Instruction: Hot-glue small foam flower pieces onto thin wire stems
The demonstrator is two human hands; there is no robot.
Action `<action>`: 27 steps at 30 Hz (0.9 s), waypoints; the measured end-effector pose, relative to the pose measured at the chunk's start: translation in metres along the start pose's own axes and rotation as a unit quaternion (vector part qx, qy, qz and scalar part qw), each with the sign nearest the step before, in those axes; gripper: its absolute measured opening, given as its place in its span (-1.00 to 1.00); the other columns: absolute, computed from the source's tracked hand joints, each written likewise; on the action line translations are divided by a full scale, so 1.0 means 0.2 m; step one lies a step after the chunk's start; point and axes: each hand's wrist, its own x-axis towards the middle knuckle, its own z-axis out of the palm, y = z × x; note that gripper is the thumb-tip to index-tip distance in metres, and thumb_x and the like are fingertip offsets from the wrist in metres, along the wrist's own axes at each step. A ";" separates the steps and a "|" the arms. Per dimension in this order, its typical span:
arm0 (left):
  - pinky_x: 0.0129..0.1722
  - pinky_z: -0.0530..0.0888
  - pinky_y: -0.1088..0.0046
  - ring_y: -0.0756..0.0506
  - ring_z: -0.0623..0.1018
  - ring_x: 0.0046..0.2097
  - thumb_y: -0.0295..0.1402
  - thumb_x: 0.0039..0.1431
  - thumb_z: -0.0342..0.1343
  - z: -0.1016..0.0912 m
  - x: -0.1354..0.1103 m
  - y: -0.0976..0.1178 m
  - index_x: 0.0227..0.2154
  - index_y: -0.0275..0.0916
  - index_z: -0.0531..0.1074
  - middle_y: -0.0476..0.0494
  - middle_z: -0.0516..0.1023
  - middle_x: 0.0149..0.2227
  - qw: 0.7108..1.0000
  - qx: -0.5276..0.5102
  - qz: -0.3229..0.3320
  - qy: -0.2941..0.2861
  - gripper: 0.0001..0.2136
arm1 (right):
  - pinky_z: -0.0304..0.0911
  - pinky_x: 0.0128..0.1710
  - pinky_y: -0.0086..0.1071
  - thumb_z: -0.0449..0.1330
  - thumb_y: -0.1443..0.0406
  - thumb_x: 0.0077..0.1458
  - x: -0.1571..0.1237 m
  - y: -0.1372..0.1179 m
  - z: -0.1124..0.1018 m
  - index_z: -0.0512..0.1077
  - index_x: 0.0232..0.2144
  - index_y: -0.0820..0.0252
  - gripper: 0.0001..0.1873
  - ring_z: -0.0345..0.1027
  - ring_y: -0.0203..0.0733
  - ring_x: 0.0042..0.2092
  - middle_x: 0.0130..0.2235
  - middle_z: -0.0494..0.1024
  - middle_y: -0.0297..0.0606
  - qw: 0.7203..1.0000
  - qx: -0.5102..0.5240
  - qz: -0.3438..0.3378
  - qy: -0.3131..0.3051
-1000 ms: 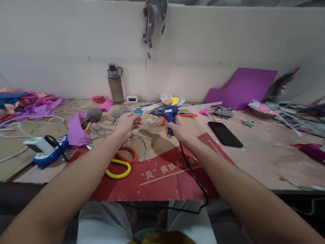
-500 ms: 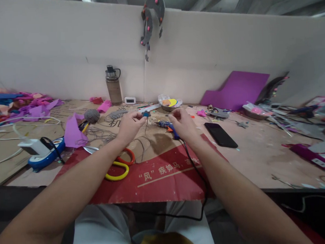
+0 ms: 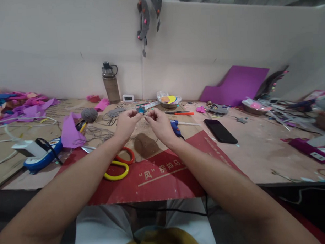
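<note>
My left hand (image 3: 127, 123) and my right hand (image 3: 159, 125) meet above the cardboard sheet (image 3: 164, 171), fingertips pinched together on a small blue piece (image 3: 141, 110) held between them. The blue glue gun (image 3: 175, 128) lies on the cardboard just right of my right hand, with its black cord running back toward me. Yellow and orange scissors (image 3: 118, 165) lie under my left forearm.
A black phone (image 3: 220, 131), a brown bottle (image 3: 110, 83), a grey yarn ball (image 3: 89, 115), purple felt scraps (image 3: 69, 131), a blue power strip with a white charger (image 3: 39, 154) and a purple sheet (image 3: 237, 85) crowd the table. More craft clutter lies at the far right.
My right hand let go of the glue gun, which now lies on the cardboard, and came left to join my left hand on the small blue piece.
</note>
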 end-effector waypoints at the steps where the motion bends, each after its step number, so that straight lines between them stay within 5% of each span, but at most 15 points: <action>1: -0.41 0.21 0.52 0.05 0.27 -0.47 -0.27 0.00 0.15 0.00 0.00 0.00 -0.56 -0.26 0.37 0.06 0.31 -0.55 1.000 -0.003 0.000 0.000 -0.82 | 0.10 -0.38 -0.40 0.15 0.28 0.02 0.00 0.00 -0.01 0.31 -0.49 0.19 -0.89 0.13 -0.34 -0.44 -0.51 0.29 -0.44 1.000 -0.007 -0.009 0.007; 10: -0.41 0.23 0.48 0.03 0.32 -0.45 -0.30 -0.04 0.17 0.03 0.01 0.00 -0.56 -0.27 0.41 0.03 0.38 -0.54 0.998 -0.067 -0.018 0.003 -0.86 | 0.00 -0.45 -0.42 0.17 0.23 0.03 -0.02 -0.02 -0.01 0.37 -0.47 0.21 -0.85 0.05 -0.37 -0.49 -0.56 0.24 -0.46 0.999 0.031 -0.014 0.038; 20: -0.39 0.24 0.48 0.04 0.32 -0.45 -0.27 -0.06 0.20 0.04 0.00 -0.01 -0.55 -0.26 0.40 0.03 0.40 -0.52 0.990 -0.125 -0.049 -0.031 -0.83 | 0.01 -0.52 -0.46 0.26 0.19 -0.11 -0.02 0.00 0.02 0.40 -0.44 0.19 -0.80 0.04 -0.41 -0.54 -0.57 0.26 -0.49 0.968 0.207 0.134 0.037; 27: -0.37 0.26 0.47 0.02 0.35 -0.44 -0.25 -0.02 0.19 0.04 -0.01 0.01 -0.53 -0.26 0.45 0.01 0.43 -0.52 0.995 -0.075 -0.020 -0.060 -0.83 | -0.01 -0.52 -0.47 0.24 0.21 -0.16 -0.02 -0.01 0.01 0.42 -0.47 0.21 -0.81 0.03 -0.42 -0.55 -0.58 0.26 -0.48 0.965 0.218 0.137 0.056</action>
